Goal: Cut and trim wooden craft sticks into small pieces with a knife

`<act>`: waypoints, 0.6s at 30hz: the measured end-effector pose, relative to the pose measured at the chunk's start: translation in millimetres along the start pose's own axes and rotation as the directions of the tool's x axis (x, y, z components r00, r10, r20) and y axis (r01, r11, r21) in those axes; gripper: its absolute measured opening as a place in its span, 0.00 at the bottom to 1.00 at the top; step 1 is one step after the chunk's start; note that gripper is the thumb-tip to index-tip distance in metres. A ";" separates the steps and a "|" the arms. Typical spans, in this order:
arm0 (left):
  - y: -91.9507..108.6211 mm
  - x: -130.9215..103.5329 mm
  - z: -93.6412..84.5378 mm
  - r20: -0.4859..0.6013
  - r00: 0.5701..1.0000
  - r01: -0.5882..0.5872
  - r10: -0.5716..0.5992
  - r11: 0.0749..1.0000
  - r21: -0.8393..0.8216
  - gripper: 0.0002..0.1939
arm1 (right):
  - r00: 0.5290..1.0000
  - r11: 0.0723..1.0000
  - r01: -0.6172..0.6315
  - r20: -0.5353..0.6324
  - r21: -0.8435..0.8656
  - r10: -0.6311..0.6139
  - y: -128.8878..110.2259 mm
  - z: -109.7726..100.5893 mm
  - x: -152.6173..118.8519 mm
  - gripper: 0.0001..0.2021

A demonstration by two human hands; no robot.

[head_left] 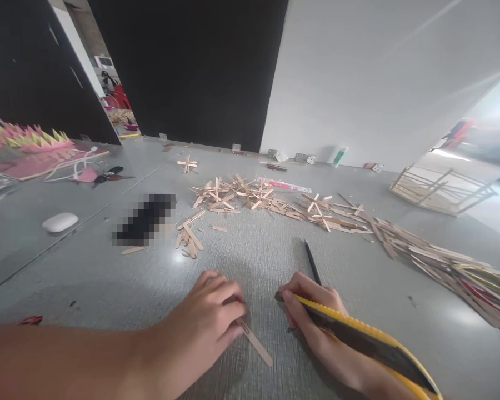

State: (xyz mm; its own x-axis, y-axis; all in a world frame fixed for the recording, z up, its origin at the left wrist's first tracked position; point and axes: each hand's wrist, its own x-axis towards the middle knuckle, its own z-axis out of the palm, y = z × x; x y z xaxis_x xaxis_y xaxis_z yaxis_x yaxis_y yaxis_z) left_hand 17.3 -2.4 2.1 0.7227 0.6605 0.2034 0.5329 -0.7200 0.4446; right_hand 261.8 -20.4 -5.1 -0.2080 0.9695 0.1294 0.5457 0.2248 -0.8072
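Note:
Near the front of the grey table, my left hand (pixel 220 311) is closed on a wooden craft stick (pixel 258 345), whose rounded end sticks out toward me. The stick's far part is hidden under my fingers. To the right, my right hand (pixel 312 316) grips a yellow and black utility knife (pixel 358 336), its handle slanting back toward the lower right. The knife's tip lies beside my thumb, and I cannot make out how far the blade is out. Just beyond the right hand lies a black pencil or pen (pixel 312 261).
Craft sticks (pixel 283 208) and star shapes made of them spread across the table (pixel 250 261). A long pile of sticks (pixel 433 255) runs off right, near a stick frame (pixel 441 191). At left are a white case (pixel 60 222), a cable and pink-yellow paper petals (pixel 37 139).

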 end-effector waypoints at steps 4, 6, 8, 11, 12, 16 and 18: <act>-5.7 3.5 -9.2 0.076 0.987 0.153 -0.142 0.974 -0.165 0.09 | 1.000 1.000 0.015 0.018 -0.016 -0.014 1.6 0.8 -1.0 0.19; -4.3 4.0 -17.8 0.138 0.954 0.297 -0.267 0.908 -0.295 0.07 | 1.000 0.999 0.014 0.018 -0.032 -0.013 2.6 0.4 -1.3 0.19; 0.2 3.5 -28.8 0.225 0.900 0.436 -0.374 0.773 -0.461 0.08 | 1.000 0.999 0.016 0.018 -0.032 -0.016 3.7 0.1 -1.5 0.19; 9.9 1.6 -45.2 0.192 0.896 0.426 -0.400 0.651 -0.628 0.11 | 1.000 1.000 0.014 0.027 -0.025 -0.013 4.4 0.2 -1.7 0.19; 13.1 0.8 -49.5 0.159 0.901 0.404 -0.404 0.645 -0.649 0.11 | 0.999 0.999 0.012 0.032 -0.029 -0.011 3.9 0.3 -1.8 0.18; 23.1 -0.8 -60.0 -0.009 0.923 0.290 -0.385 0.710 -0.641 0.09 | 0.999 0.998 0.033 0.035 -0.059 -0.031 0.2 -1.3 -1.9 0.17; 26.2 -0.9 -62.4 -0.125 0.934 0.199 -0.336 0.774 -0.601 0.07 | 0.999 0.997 0.042 0.023 -0.068 -0.041 -0.9 -2.5 -1.5 0.16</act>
State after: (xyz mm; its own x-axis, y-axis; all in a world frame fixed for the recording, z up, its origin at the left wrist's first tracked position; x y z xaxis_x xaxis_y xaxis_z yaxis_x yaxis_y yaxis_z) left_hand 3.1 -8.5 68.0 0.4408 0.8851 0.1491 0.2919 -0.2985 0.9087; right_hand 263.6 -21.8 -3.1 -0.2484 0.9571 0.1490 0.5907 0.2716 -0.7598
